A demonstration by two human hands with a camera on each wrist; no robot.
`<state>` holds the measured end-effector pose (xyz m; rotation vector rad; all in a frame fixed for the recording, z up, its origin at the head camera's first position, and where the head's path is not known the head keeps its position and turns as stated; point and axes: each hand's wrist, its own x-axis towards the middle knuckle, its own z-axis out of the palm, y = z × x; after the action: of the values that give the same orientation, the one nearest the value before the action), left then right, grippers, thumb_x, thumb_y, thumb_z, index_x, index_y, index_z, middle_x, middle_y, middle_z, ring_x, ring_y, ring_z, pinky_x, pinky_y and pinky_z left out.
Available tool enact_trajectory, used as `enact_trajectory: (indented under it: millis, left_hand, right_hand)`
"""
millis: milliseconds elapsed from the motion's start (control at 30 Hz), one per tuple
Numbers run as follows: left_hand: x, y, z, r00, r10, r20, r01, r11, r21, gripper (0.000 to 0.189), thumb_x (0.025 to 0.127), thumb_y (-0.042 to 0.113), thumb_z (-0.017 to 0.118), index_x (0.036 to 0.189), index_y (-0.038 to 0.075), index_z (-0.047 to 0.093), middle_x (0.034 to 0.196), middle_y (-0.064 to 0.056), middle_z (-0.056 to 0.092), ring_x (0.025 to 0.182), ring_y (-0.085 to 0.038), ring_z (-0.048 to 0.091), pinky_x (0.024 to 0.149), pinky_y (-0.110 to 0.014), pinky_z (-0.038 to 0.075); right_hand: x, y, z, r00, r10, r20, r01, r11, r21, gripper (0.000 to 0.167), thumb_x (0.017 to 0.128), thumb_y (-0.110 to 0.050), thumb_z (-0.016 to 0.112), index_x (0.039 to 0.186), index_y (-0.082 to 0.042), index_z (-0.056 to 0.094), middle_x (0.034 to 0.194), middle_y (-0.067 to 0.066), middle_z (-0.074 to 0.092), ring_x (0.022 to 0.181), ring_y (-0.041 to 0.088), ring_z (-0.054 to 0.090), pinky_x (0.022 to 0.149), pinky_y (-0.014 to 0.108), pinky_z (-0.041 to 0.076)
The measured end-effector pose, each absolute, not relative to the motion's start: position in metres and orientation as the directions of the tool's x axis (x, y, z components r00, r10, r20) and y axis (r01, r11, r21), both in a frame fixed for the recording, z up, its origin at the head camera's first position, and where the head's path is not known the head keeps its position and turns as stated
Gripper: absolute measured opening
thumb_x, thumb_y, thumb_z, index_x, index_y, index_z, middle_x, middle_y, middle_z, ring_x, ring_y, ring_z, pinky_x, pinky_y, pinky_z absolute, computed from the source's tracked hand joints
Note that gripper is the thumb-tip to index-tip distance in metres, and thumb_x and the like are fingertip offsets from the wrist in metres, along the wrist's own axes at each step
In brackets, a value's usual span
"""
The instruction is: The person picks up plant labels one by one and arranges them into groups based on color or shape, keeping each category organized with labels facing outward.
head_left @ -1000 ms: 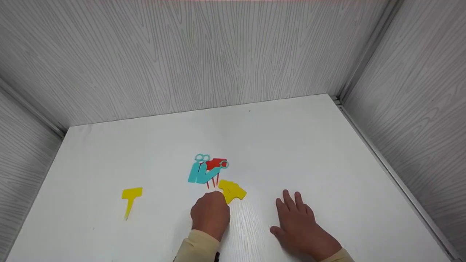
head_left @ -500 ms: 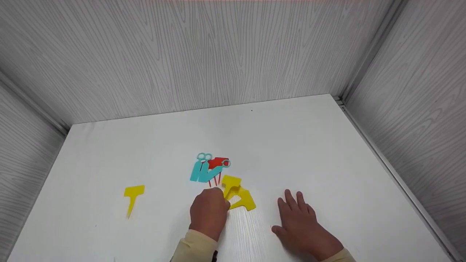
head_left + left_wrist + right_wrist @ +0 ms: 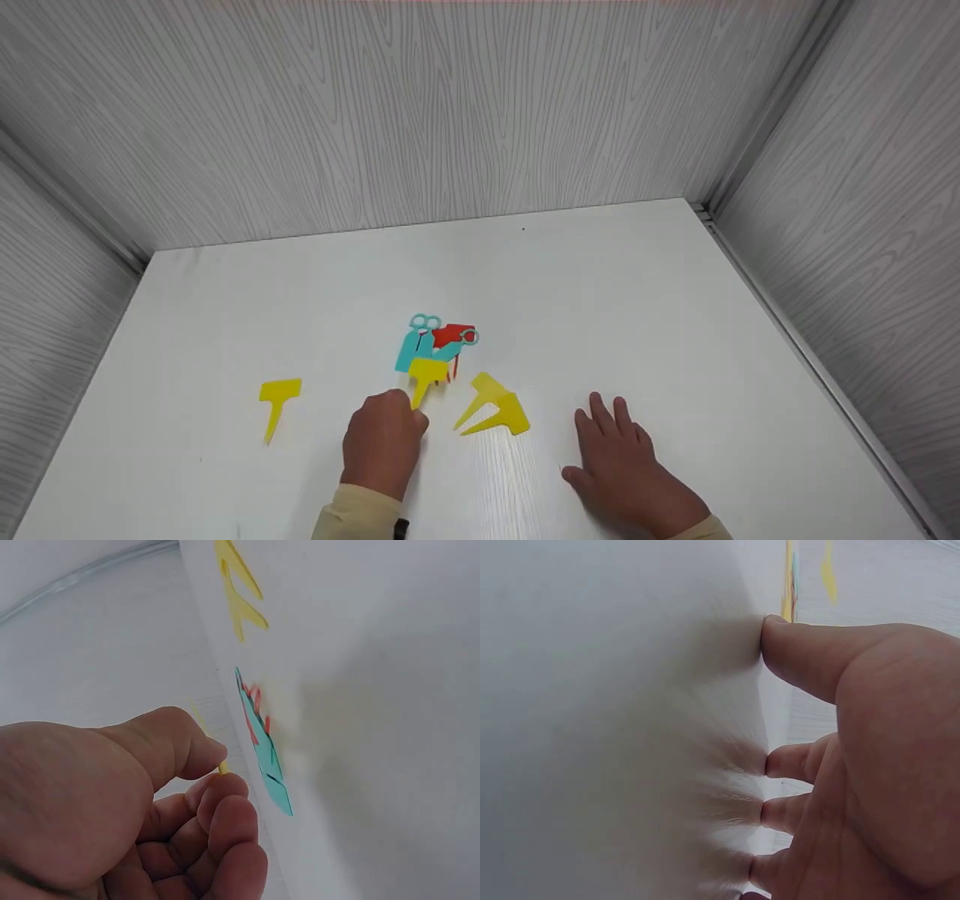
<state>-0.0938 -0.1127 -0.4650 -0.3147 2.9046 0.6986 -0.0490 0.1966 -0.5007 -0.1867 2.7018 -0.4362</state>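
My left hand (image 3: 384,446) pinches the stem tip of a yellow T-shaped plant label (image 3: 428,370) between thumb and curled index finger. In the left wrist view only a thin yellow edge of that label (image 3: 223,766) shows at the fingertips. From the head, its top overlaps part of the teal ring-topped tags (image 3: 407,351), which lie over red tags (image 3: 460,328) with thin stems. Two more yellow labels (image 3: 513,415) lie partly overlapped to the right of the left hand. My right hand (image 3: 619,463) rests on the table with fingers spread, holding nothing.
A single yellow label (image 3: 280,391) lies apart on the left of the white table (image 3: 600,300). Grey wood-grain panels (image 3: 450,112) stand behind the table and along both sides.
My left hand has drawn one yellow label off the overlapping group and carried it left. The two remaining labels lie separate from it. My right hand stays in place.
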Motion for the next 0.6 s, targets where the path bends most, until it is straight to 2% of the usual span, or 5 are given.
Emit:
enact_trajectory:
  millis: [133, 367, 600]
  left_hand:
    - [-0.095, -0.133, -0.469, -0.953, -0.204, -0.225, -0.286, 0.850, 0.443, 0.016, 0.095, 0.011, 0.084, 0.096, -0.003, 0.076, 0.074, -0.006, 0.067, 0.068, -0.024, 0.062, 0.076, -0.042, 0.063]
    - [-0.093, -0.170, -0.478, -0.940, -0.250, -0.233, -0.333, 0.823, 0.460, 0.015, 0.097, 0.009, 0.079, 0.097, -0.005, 0.074, 0.076, -0.008, 0.067, 0.069, -0.026, 0.062, 0.073, -0.043, 0.060]
    - [-0.097, -0.196, -0.484, -0.916, -0.304, -0.261, -0.391, 0.820, 0.418, 0.021, 0.097, 0.009, 0.078, 0.103, -0.010, 0.073, 0.080, -0.012, 0.071, 0.071, -0.028, 0.064, 0.080, -0.049, 0.063]
  right_hand:
    - [-0.049, 0.198, -0.502, -0.915, -0.195, -0.353, -0.074, 0.942, -0.327, 0.089, 0.105, -0.046, 0.073, 0.171, 0.000, 0.035, 0.183, 0.025, 0.014, 0.167, 0.055, 0.001, 0.126, 0.079, 0.016]
    - [-0.051, 0.196, -0.503, -0.915, -0.185, -0.358, -0.068, 0.946, -0.316, 0.090, 0.104, -0.047, 0.075, 0.171, -0.001, 0.036, 0.182, 0.025, 0.016, 0.167, 0.054, 0.003, 0.127, 0.078, 0.017]
    - [-0.051, 0.196, -0.502, -0.910, -0.169, -0.380, -0.043, 0.947, -0.318, 0.090, 0.105, -0.049, 0.074, 0.171, -0.002, 0.036, 0.183, 0.023, 0.013, 0.168, 0.053, 0.001, 0.128, 0.077, 0.015]
